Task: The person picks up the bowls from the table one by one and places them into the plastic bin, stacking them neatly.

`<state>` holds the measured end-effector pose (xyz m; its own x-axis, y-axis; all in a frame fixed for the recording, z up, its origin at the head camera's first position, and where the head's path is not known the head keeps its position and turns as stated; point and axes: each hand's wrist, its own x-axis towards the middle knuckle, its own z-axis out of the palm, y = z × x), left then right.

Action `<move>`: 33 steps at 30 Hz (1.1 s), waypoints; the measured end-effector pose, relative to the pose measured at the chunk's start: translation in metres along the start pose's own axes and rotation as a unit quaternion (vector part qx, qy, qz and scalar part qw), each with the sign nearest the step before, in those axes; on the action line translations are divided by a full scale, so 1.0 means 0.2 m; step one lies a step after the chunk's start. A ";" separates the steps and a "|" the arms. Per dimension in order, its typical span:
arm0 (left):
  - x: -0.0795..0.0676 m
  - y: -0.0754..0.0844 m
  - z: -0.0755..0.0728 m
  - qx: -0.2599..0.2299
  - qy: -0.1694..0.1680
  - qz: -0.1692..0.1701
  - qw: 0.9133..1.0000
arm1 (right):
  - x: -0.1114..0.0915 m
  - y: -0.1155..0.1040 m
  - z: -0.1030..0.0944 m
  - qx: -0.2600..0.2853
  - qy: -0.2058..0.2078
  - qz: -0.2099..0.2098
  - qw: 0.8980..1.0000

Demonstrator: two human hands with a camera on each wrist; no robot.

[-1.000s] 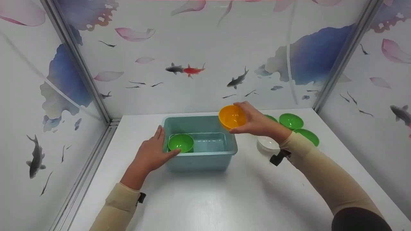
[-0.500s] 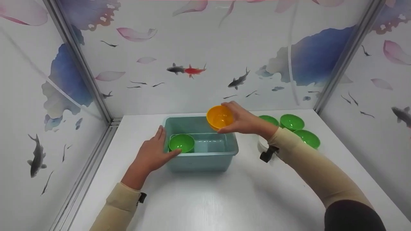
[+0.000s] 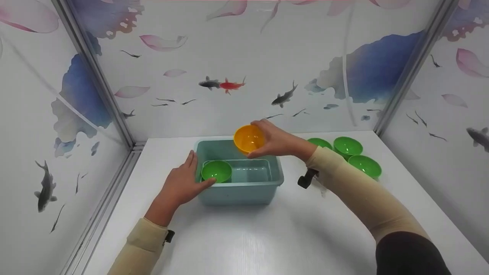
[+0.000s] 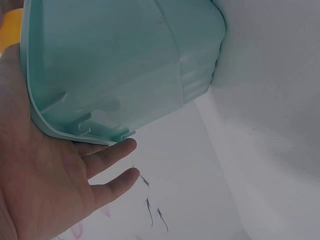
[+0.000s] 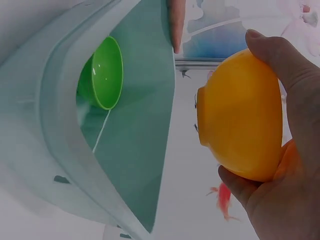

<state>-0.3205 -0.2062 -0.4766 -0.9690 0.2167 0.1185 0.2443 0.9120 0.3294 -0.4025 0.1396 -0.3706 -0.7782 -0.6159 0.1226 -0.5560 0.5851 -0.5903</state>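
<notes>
A yellow bowl (image 3: 248, 139) hangs over the back right part of a blue-green plastic bin (image 3: 238, 194), tilted with its opening toward the head camera. My right hand (image 3: 277, 140) grips it by the side, thumb and fingers spread around it; the right wrist view shows the bowl's (image 5: 242, 115) base facing the bin. My left hand (image 3: 183, 179) rests at the bin's left front corner, thumb over the front rim. In the left wrist view its fingers (image 4: 112, 157) lie mostly straight along the rim's outside. Inside the bin, at the left, is a green bowl (image 3: 216, 171).
Several green bowls (image 3: 347, 146) stand on the white table (image 3: 237, 244) at the right rear, partly behind my right forearm. That forearm largely hides a white bowl. Walls printed with fish (image 3: 232, 85) and petals enclose the table on three sides.
My right hand has carried the yellow bowl leftward, from the bin's right edge to over the bin. The white bowl has become covered by the forearm. My left hand stays in place.
</notes>
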 end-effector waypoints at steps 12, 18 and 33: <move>0.00 0.00 0.00 -0.002 -0.009 -0.007 1.000 | 0.12 -0.03 0.00 0.000 -0.040 -0.026 0.999; 0.00 0.01 -0.01 0.001 -0.013 -0.009 1.000 | 0.17 -0.04 0.02 0.001 -0.060 -0.038 0.997; 0.00 0.01 -0.01 0.001 -0.015 -0.008 1.000 | 0.32 -0.07 0.08 -0.010 -0.103 -0.065 0.993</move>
<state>-0.3209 -0.2050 -0.4744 -0.9734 0.2127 0.0854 0.2291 0.9160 0.3292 -0.4406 0.0834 -0.3674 -0.6248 -0.7802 0.0299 -0.6546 0.5026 -0.5647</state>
